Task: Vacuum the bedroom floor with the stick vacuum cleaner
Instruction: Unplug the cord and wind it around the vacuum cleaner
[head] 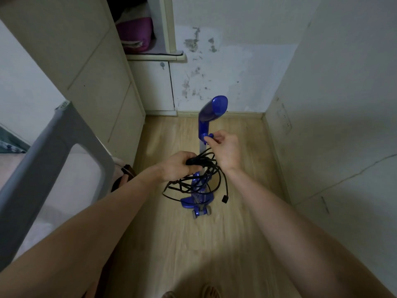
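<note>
A blue stick vacuum cleaner (211,114) stands upright on the wooden floor (193,244) ahead of me, its floor head (196,204) near the middle of the frame. My left hand (179,166) grips a bundle of the black power cord (193,181), whose loops hang down in front of the vacuum's lower body. The plug (225,199) dangles at the right of the loops. My right hand (225,150) pinches the small blue cord hook just under the handle.
A bed with a grey footboard (53,160) fills the left. A cream wardrobe (86,61) with an open shelf holding pink bedding (135,33) stands at the back left. Stained white walls (322,82) close the back and right. My feet (211,291) show at the bottom edge.
</note>
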The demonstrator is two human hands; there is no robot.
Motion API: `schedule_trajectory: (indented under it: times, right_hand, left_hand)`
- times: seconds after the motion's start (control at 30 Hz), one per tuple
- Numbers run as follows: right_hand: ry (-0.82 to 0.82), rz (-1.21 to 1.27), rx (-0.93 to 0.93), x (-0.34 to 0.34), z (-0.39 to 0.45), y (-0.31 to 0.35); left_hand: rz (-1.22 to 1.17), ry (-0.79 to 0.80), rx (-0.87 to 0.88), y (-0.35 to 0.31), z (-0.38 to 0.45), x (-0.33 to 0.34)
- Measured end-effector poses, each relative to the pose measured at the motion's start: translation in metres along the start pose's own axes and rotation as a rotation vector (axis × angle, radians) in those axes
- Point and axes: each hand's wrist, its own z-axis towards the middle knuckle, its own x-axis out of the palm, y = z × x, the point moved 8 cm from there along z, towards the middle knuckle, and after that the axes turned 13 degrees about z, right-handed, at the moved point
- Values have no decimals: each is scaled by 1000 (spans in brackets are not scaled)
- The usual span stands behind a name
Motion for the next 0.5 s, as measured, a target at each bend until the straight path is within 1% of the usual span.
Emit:
schedule_trajectory:
  times: [0.23, 0.4, 0.43, 0.5]
  right_hand:
    - [5, -60, -42, 7, 5, 4]
    - [44, 29, -65, -8, -4, 10]
    - [80, 56, -79, -12, -10, 13]
    - [238, 72, -86, -15, -22, 13]
  left_hand:
    - [28, -14, 2, 2, 4, 0]
    - [44, 16, 51, 0, 4, -2]
    - [44, 30, 82, -4, 3, -3]
    - [37, 40, 161, -15, 0, -9]
